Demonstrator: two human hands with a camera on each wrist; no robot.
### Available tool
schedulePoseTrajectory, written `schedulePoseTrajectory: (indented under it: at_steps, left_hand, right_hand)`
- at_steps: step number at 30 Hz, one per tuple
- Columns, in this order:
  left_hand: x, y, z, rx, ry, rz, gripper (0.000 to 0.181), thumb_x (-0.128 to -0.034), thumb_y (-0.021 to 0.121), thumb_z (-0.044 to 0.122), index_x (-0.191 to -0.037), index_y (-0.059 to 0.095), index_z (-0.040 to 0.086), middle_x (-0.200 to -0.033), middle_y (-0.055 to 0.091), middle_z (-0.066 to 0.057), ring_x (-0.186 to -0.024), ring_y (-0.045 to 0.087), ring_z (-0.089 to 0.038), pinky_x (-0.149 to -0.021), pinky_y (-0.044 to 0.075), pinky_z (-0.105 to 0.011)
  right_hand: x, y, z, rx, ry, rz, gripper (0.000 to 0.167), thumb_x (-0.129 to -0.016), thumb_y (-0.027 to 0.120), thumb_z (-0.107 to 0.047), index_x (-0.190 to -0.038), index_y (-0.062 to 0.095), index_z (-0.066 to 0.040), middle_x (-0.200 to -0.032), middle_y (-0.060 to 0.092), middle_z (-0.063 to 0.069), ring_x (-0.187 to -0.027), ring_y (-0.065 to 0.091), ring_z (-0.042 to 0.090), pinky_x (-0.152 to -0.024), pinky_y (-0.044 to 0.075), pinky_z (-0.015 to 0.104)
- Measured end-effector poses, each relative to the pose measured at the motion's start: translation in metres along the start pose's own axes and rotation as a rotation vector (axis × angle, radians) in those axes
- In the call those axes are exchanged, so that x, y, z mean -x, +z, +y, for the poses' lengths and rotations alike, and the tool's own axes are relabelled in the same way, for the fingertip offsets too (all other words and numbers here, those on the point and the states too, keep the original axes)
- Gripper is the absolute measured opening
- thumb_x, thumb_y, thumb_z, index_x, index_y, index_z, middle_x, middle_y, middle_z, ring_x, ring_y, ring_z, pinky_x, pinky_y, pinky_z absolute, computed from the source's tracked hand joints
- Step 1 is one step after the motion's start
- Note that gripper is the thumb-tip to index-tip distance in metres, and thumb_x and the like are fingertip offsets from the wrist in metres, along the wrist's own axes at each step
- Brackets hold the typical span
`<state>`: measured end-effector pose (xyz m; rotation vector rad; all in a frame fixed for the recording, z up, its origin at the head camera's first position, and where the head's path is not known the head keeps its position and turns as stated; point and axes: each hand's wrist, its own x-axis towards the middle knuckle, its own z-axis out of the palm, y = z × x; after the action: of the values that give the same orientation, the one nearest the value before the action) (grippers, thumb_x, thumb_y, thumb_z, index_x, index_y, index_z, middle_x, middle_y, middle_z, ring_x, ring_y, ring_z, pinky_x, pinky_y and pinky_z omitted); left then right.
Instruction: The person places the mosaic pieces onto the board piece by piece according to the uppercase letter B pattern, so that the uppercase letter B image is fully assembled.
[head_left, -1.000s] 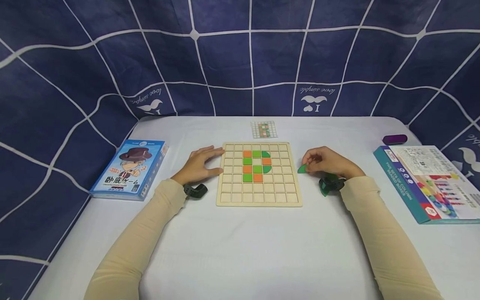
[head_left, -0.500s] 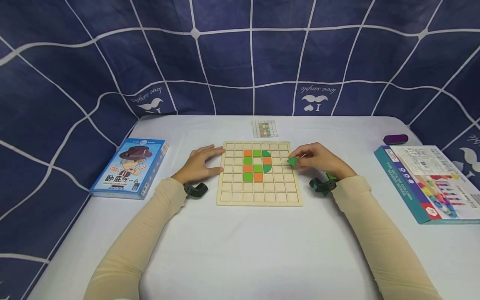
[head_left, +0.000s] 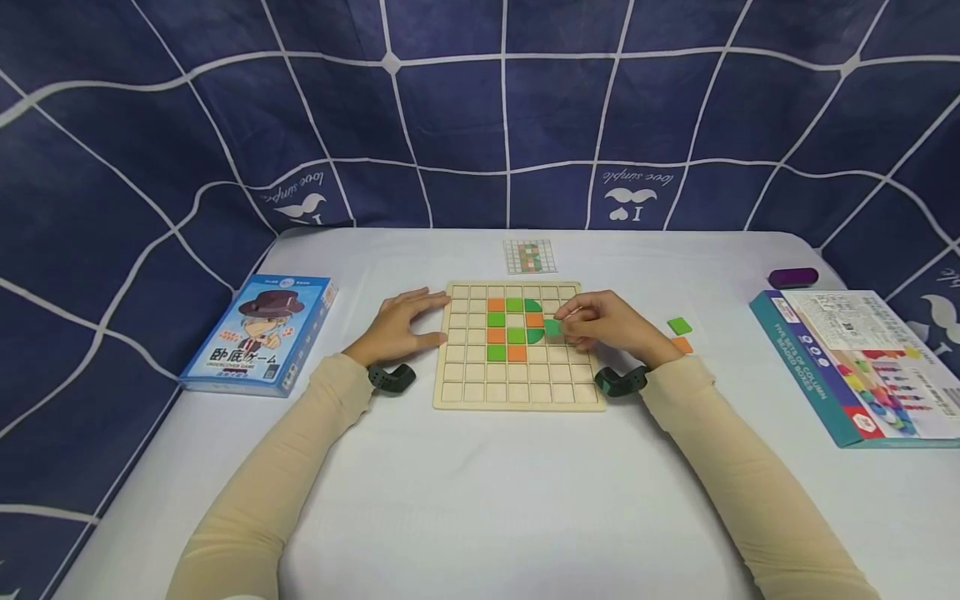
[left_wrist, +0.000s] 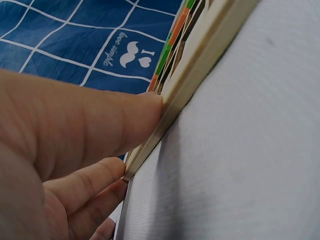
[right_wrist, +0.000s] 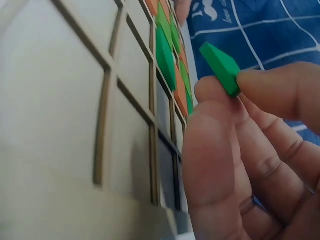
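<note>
A wooden grid board [head_left: 517, 392] lies flat on the table with orange and green tiles set in several of its cells. My left hand [head_left: 400, 327] rests at the board's left edge; in the left wrist view, its thumb [left_wrist: 135, 115] touches the wooden side. Over the board's right part, my right hand [head_left: 618, 327] pinches a green tile [right_wrist: 222, 67] between thumb and fingers. The tile is tilted and apart from the cells. To its left, a rounded green tile [head_left: 535, 336] sits in the grid.
Behind the board lies a small pattern card [head_left: 530, 257]. A green square tile [head_left: 679, 326] and an orange tile [head_left: 682, 344] lie beyond the right wrist. A blue game box [head_left: 258, 333] stands left, a teal box [head_left: 862, 367] right, near a purple object [head_left: 793, 277].
My right hand has moved left from beside the board to over its right columns, carrying the green tile. Loose tiles behind the wrist have come into sight. The left hand stays put.
</note>
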<state>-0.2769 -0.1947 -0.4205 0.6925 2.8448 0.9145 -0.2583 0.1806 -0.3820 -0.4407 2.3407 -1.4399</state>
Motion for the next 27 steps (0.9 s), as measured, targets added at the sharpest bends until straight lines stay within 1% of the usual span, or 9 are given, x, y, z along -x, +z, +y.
schedulePoseTrajectory:
  at_steps: [4,8,12,16,22,27]
  left_hand:
    - [-0.001,0.000,0.001,-0.002,-0.005,-0.002,0.071,-0.0965,0.078,0.029,-0.159,0.054,0.007,-0.168,0.047,-0.013,-0.162,0.029,-0.036,-0.131,0.013,-0.059]
    - [-0.001,-0.001,0.001,-0.001,-0.009,-0.004,0.071,-0.0963,0.078,0.029,-0.159,0.054,0.007,-0.168,0.047,-0.013,-0.162,0.029,-0.036,-0.131,0.013,-0.059]
    - [-0.001,0.000,0.001,0.000,-0.012,-0.005,0.071,-0.0962,0.078,0.030,-0.159,0.055,0.007,-0.168,0.047,-0.013,-0.162,0.028,-0.036,-0.131,0.013,-0.059]
    - [-0.001,0.000,0.001,0.000,-0.014,-0.006,0.071,-0.0962,0.078,0.030,-0.159,0.054,0.008,-0.168,0.047,-0.012,-0.162,0.028,-0.036,-0.131,0.013,-0.059]
    - [-0.001,0.000,0.001,0.001,-0.015,-0.008,0.071,-0.0963,0.078,0.030,-0.159,0.054,0.008,-0.168,0.046,-0.012,-0.162,0.028,-0.036,-0.131,0.013,-0.059]
    - [0.000,-0.001,0.000,0.002,-0.010,-0.004,0.071,-0.0961,0.079,0.029,-0.159,0.054,0.008,-0.168,0.047,-0.013,-0.162,0.029,-0.036,-0.131,0.013,-0.059]
  right_hand:
    - [-0.002,0.007,-0.002,0.013,0.003,-0.004,0.027,-0.103,0.068,-0.003,-0.125,0.068,0.013,-0.091,0.077,0.010,-0.078,0.070,0.013,-0.071,0.063,0.026]
    - [-0.003,0.013,-0.004,0.035,0.007,-0.037,0.027,-0.102,0.070,-0.004,-0.124,0.070,0.011,-0.088,0.076,0.006,-0.077,0.068,0.014,-0.069,0.061,0.026]
    - [-0.002,0.017,-0.005,0.076,-0.001,-0.074,0.023,-0.102,0.070,-0.004,-0.120,0.072,0.010,-0.084,0.073,0.005,-0.076,0.064,0.014,-0.067,0.060,0.027]
    - [-0.002,0.021,-0.006,0.125,-0.013,-0.096,0.020,-0.102,0.072,-0.005,-0.116,0.074,0.008,-0.083,0.073,0.005,-0.073,0.064,0.015,-0.067,0.059,0.027]
    - [-0.003,0.025,-0.007,0.187,-0.033,-0.090,0.018,-0.100,0.076,-0.008,-0.112,0.076,0.005,-0.081,0.073,0.004,-0.069,0.065,0.014,-0.066,0.059,0.027]
    - [-0.004,0.028,-0.008,0.217,-0.037,-0.092,0.016,-0.098,0.079,-0.008,-0.108,0.076,0.004,-0.078,0.073,0.003,-0.065,0.062,0.013,-0.062,0.054,0.025]
